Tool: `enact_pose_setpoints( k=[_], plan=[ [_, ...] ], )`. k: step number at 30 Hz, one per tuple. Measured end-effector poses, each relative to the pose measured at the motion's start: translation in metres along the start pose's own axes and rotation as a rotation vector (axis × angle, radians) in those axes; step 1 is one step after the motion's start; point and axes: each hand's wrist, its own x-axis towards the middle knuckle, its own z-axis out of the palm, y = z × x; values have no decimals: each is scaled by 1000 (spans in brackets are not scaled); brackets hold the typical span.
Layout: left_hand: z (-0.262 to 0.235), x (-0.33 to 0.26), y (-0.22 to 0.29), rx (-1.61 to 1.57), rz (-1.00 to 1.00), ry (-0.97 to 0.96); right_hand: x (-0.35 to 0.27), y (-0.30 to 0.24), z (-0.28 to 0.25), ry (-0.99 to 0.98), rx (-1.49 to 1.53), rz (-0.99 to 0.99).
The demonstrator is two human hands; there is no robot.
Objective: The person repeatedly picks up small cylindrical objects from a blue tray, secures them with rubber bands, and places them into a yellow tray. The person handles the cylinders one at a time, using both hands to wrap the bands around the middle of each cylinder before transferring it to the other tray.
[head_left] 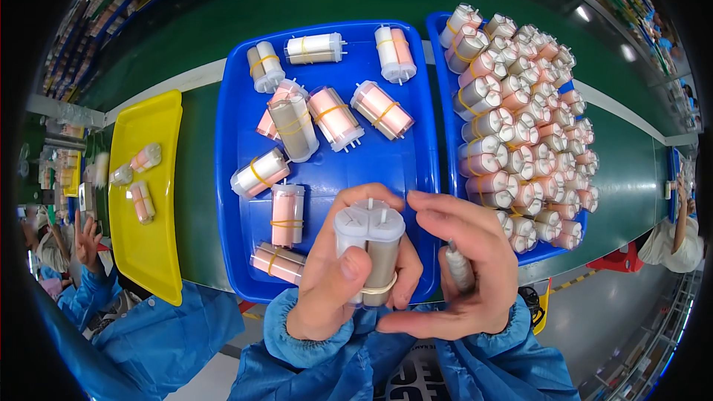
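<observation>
My left hand (325, 287) is wrapped round a bundle of clear tubes (382, 258) with pale grey caps on top and a rubber band near the bottom. The bundle is upright, with white stubs sticking out of its caps and grey and white filling inside. Just to its right, my right hand (486, 260) has its fingers curled. A small grey wrapped tool with a thin dark tip (459, 269) is lodged in that palm, its lower part partly hidden. Both hands are over the near edge of a blue tray (338, 171).
Several banded pink, white and grey tube bundles (334, 117) lie in the blue tray. Right of it, a second blue tray (549, 252) is heaped with similar bundles. A yellow tray (165, 178) with a few smaller pieces stands left. Another person's hand (88, 239) shows beyond it.
</observation>
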Motion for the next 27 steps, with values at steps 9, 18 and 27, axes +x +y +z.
enact_pose_setpoints(
  k=[9, 18, 27],
  plan=[
    [0, -4, -5, 100, 36, 30, -3, 8, 7, -22, -178, -79],
    [1, -4, -3, 74, -94, 22, 0, 5, -3, -91, -164, -39],
    [6, 2, 3, 379, 74, 82, -2, 10, -4, -86, -197, -85]
  ],
)
